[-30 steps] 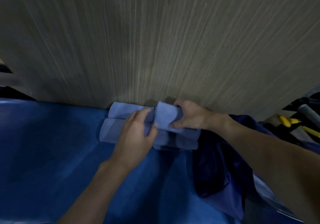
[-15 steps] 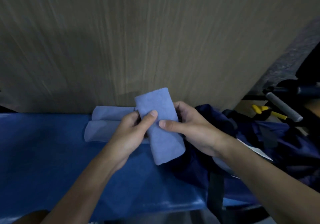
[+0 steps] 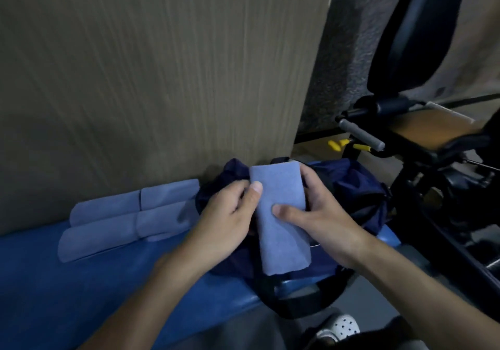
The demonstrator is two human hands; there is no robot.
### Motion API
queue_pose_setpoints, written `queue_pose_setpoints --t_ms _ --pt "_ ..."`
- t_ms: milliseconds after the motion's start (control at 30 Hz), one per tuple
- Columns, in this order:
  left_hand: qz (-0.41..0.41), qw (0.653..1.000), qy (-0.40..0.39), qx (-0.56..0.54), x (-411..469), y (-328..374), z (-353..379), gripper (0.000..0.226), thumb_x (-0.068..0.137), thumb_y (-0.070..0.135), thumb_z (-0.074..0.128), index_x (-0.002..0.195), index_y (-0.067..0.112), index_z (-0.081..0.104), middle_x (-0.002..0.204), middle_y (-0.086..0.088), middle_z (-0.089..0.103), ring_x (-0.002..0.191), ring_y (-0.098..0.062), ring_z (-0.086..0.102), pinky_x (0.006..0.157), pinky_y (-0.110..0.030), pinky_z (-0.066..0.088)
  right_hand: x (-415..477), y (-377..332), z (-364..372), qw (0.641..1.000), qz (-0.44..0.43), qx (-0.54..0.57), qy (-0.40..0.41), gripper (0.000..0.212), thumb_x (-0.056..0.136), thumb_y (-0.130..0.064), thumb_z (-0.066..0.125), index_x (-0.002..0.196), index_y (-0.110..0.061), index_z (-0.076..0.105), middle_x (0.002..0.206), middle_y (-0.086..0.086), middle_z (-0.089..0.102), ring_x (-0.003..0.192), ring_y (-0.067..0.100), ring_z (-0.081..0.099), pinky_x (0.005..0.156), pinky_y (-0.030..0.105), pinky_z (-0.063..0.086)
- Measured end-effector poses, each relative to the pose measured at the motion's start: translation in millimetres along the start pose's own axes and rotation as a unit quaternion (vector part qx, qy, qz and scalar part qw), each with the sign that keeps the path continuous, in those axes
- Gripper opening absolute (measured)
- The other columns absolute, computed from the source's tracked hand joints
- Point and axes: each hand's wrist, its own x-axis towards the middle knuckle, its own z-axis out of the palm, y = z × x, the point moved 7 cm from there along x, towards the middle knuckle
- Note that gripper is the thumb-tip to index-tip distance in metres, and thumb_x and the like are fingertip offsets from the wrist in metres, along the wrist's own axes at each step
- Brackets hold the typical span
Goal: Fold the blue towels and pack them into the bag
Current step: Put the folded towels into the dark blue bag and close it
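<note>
I hold one folded light-blue towel (image 3: 281,220) upright between both hands, above the dark navy bag (image 3: 357,187). My left hand (image 3: 224,222) grips its left edge, thumb on the front face. My right hand (image 3: 319,214) grips the right edge, thumb across the front and fingers behind. Several more folded blue towels (image 3: 127,217) lie in two rows on the blue surface (image 3: 67,290), left of the bag. The bag's opening is hidden behind the held towel and my hands.
A large cardboard sheet (image 3: 162,79) stands right behind the towels. To the right is black exercise equipment (image 3: 422,138) with a grey handle and yellow parts (image 3: 338,144). A white perforated shoe (image 3: 338,328) shows below the surface's front edge.
Both hands lifted one folded towel off the stack and carried it to the right, over the bag. The view has swung right, revealing the equipment.
</note>
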Motion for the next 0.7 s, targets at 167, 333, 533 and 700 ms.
queue_pose_setpoints --t_ms 167,333,533,700 --pt "0.161 0.924 0.066 0.342 22.5 -1.5 5.2 0.033 0.086 0.045 0.043 0.093 0.026 0.068 0.137 0.004 0.044 0.129 -0.019 0.038 0.103 -0.039 0.034 -9.4 16.6 -46.5 0.998 0.013 0.018 0.055 0.079 0.077 -0.015 0.081 0.138 -0.041 0.038 0.124 0.001 0.063 0.109 0.019 0.065 0.089 0.045 0.056" --pt "0.188 0.863 -0.008 0.47 43.0 -19.5 19.9 0.029 0.087 0.034 0.053 0.105 0.024 0.073 0.152 0.005 0.039 0.147 -0.02 0.021 0.114 -0.055 0.018 -12.7 28.7 -61.9 0.997 0.031 0.02 0.061 0.075 0.078 -0.018 0.081 0.135 -0.042 0.04 0.126 0.0 0.061 0.108 0.017 0.065 0.088 0.042 0.057" --pt "0.145 0.845 -0.034 0.513 56.4 -21.3 20.8 0.077 0.086 0.021 0.064 0.153 0.021 0.026 0.158 0.003 0.027 0.146 -0.016 0.02 0.114 -0.054 0.018 -18.7 42.1 -68.7 0.997 0.064 0.015 0.043 0.072 0.081 -0.013 0.077 0.135 -0.04 0.037 0.118 -0.002 0.064 0.097 0.012 0.069 0.079 0.029 0.058" --pt "0.124 0.855 -0.03 0.503 64.3 -22.4 11.6 0.101 0.08 0.01 0.067 0.156 0.019 0.001 0.163 0.003 0.005 0.147 -0.017 0.017 0.112 -0.045 0.028 -16.6 60.5 -58.6 0.993 0.109 -0.035 0.027 0.06 0.079 -0.02 0.08 0.126 -0.036 0.047 0.111 0.001 0.064 0.092 0.011 0.069 0.078 0.028 0.058"
